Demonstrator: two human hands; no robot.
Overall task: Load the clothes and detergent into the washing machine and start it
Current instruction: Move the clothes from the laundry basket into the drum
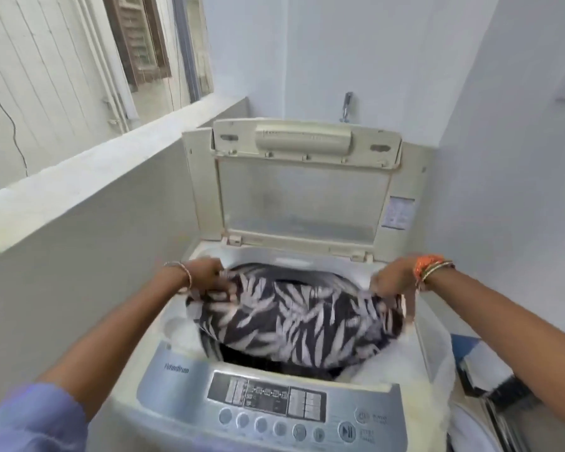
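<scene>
Over the open drum, a leaf-print garment (294,318) is pinched at its edges by the left hand (206,274) and the right hand (393,278), spread wide, seemingly so it drops cleanly into the washing machine (183,380). Behind, the lid (304,190) is propped upright; the control panel (268,406) is untouched.

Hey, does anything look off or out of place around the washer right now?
Nothing stands out. The lid is propped open, and both hands, left hand and right hand, hold the leaf-print garment spread over the drum opening. No spill or damage is visible.
</scene>
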